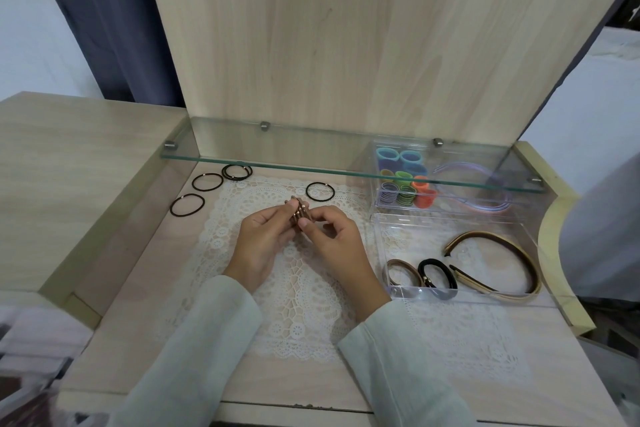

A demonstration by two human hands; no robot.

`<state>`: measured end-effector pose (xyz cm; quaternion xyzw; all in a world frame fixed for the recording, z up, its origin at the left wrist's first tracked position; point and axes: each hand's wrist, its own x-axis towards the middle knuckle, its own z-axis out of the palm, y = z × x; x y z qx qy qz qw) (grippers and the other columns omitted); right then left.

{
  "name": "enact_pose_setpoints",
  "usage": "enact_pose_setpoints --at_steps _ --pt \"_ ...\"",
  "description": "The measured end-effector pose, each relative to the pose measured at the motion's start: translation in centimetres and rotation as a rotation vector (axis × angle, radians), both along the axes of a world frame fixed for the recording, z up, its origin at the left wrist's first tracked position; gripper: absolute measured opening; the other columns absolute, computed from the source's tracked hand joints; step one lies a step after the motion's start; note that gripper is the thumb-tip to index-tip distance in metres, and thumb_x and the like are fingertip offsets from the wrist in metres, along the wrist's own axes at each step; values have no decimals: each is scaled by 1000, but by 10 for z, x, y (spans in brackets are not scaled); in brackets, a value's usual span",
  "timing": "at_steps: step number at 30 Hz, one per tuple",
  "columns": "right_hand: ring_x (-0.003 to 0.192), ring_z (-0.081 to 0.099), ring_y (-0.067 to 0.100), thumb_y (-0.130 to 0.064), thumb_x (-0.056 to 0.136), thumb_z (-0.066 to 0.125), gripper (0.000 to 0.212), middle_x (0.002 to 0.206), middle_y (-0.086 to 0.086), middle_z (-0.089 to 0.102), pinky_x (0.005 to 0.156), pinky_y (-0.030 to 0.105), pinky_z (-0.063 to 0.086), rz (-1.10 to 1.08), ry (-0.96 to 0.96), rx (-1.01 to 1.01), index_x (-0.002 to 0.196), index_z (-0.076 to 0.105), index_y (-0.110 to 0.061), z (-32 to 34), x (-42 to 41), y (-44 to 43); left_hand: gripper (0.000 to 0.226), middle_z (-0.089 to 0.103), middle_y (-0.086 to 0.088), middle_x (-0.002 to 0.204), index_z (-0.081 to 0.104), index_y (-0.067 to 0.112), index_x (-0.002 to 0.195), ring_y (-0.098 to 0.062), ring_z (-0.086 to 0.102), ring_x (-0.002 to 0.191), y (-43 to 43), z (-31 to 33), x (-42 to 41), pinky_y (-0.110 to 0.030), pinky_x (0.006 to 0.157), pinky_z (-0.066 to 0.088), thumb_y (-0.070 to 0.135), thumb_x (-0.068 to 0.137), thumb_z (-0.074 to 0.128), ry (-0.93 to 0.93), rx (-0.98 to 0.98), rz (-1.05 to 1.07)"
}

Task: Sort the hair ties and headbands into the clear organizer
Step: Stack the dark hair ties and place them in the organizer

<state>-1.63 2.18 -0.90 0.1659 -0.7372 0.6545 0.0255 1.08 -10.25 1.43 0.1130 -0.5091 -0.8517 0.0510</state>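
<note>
- Sleeves (214, 340) come in from the near edge; both hands work over a lace mat (298, 291) at desk centre.
- Left hand (258, 239) holds a bunch (299, 215) of thin dark ties, fingers curled round it.
- Right hand (334, 239) pinches the same bunch from the other side with thumb and forefinger; its other fingers are loosely curled.
- Bunch: several thin brown-black loops, each with a small gold bead, pressed together edge-on and lifted off the mat.
- Step, likely: gathering and squaring up the ties before they are binned.
- Next move calls for either picking up the remaining loose ties or carrying the bunch right to a free slot.
- Near tray (408, 293), right of the hands: tan headband (498, 241), a thick black tie (424, 269) and a brown loop.
- Lone tie (307, 191) lies flat just beyond the hands.
- More ties (225, 173) lie far left, well apart from the trays, some under the shelf edge.
- Far tray (375, 204) under the glass shelf (277, 163): colour ties in rows, lilac headbands beside them.
</note>
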Motion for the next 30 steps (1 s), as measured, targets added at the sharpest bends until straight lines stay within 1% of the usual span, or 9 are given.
enact_pose_setpoints --at_steps 3,5,8,10,12,16,20,24,30 --pt "92 57 14 -17 85 70 4 92 -4 65 80 29 39 -1 26 8 88 72 -20 -1 -1 0 21 75 -12 103 71 -1 102 -19 71 98 -1 0 -1 -23 83 57 15 95 59 0 -3 -29" --pt "92 56 13 -15 85 71 4 93 -1 65 80 28 38 -1 27 2 88 73 -17 -1 -2 0 21 74 -12 105 71 -1 103 -19 71 100 -2 0 -1 -23 84 57 15 95 59 4 -8 -48" --pt "87 54 8 -13 84 71 6 91 -5 64 79 25 36 10 29 -5 88 73 -16 -2 -2 0 21 74 -11 107 70 0 104 -18 70 101 -4 -1 -2 -23 83 57 15 96 58 7 7 -50" --pt "83 52 3 -12 84 72 9 88 -10 62 80 25 35 17 35 -6 87 73 -20 -2 -2 -1 21 74 -9 106 70 1 103 -18 70 100 -5 -2 -2 -22 81 57 15 97 56 12 10 -59" --pt "81 51 1 -12 83 72 15 86 -12 61 81 28 36 17 39 -12 85 71 -27 -2 -2 -1 21 74 -9 108 70 1 103 -18 70 101 -6 -2 -2 -22 81 56 15 98 55 17 7 -71" --pt "86 51 7 -17 83 72 17 87 -17 62 82 30 36 20 42 -3 84 70 -33 -2 -2 -1 21 74 -9 108 70 1 102 -17 70 100 -6 -2 -3 -22 79 56 16 97 57 14 18 -62" --pt "90 53 10 -19 84 70 9 92 -13 64 83 29 35 19 41 25 87 72 -28 -3 -2 -1 19 74 -9 106 71 1 100 -17 71 96 -5 -2 -3 -21 77 57 15 96 58 2 29 -34" --pt "93 54 13 -19 86 70 6 93 -9 64 83 28 35 7 51 59 88 71 -24 -4 -2 -1 19 75 -10 105 71 1 100 -18 72 95 -5 -1 -2 -21 74 57 15 96 58 -6 43 -23" --pt "90 52 11 -20 86 70 4 92 -10 64 81 27 35 5 43 53 89 72 -23 -4 -3 -1 20 74 -10 106 70 0 101 -19 71 96 -4 -1 -2 -22 75 57 15 96 58 -13 58 -9"
